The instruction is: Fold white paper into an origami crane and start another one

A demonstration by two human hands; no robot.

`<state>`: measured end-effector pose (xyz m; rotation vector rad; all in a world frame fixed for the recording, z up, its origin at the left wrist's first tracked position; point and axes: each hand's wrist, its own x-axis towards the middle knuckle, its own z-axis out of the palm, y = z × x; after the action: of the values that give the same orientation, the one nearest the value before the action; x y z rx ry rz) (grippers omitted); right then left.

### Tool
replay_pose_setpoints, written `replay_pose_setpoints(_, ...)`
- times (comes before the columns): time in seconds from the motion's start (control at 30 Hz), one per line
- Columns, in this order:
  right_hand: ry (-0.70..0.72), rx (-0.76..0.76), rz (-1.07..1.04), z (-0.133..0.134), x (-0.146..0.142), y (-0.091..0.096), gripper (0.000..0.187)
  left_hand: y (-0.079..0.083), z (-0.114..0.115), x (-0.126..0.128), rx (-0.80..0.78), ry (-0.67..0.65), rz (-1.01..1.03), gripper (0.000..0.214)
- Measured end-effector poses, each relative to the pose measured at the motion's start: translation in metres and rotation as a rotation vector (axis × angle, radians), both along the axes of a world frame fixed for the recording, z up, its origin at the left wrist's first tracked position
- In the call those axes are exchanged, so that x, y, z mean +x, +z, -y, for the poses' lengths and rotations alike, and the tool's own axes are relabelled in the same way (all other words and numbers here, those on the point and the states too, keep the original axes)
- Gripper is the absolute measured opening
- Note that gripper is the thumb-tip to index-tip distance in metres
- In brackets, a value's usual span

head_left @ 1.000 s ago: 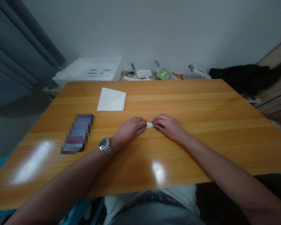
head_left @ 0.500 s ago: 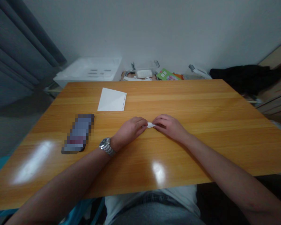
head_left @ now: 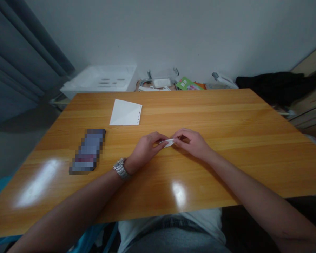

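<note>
Nearly crosswise, the white strip [head_left: 169, 142] runs from left hand [head_left: 146, 146] to right hand [head_left: 193, 143], pinched by both.

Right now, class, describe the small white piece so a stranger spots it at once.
Over the wooden table, the left hand, with a metal watch at its wrist, and the right hand are close together. They hold the small white piece between them. Unlike the larger white sheet farther back, with holes along one edge, it is pinched in both hands.

Paper piece [head_left: 169, 143] between fingers [head_left: 160, 136], phone [head_left: 88, 149] farther left on table [head_left: 226, 130], sheet [head_left: 125, 113] behind phone, tray [head_left: 89, 83] beyond table
</note>
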<state>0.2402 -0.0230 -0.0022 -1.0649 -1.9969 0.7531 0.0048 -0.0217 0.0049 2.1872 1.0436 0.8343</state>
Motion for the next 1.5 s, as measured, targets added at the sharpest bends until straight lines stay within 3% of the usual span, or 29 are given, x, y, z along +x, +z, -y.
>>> replay_pose_setpoints(0.2,-0.047,-0.298,-0.250,0.004,-0.010,-0.010,0.027,-0.010,-0.001,0.006,-0.307,0.060,0.320,0.027)
replay_pose_setpoints(0.47,-0.025,-0.278,-0.271,0.006,-0.015,-0.006,0.020,-0.014,0.002,0.012,-0.543,0.054,0.510,0.030)
replay_pose_setpoints(0.73,-0.058,-0.296,-0.272,0.009,-0.018,-0.002,0.022,-0.014,0.004,0.013,-0.534,0.052,0.505,0.030)
replay_pose_setpoints(1.17,0.016,-0.309,-0.306,0.009,-0.015,-0.001,0.020,-0.008,0.003,0.009,-0.446,-0.025,0.467,0.032)
replay_pose_setpoints(1.33,0.008,-0.343,-0.404,0.009,-0.017,-0.003,0.025,-0.009,0.003,0.010,-0.500,0.017,0.509,0.032)
replay_pose_setpoints(1.5,-0.006,-0.305,-0.371,0.011,-0.016,-0.004,0.030,-0.007,0.003,0.012,-0.434,0.101,0.527,0.029)
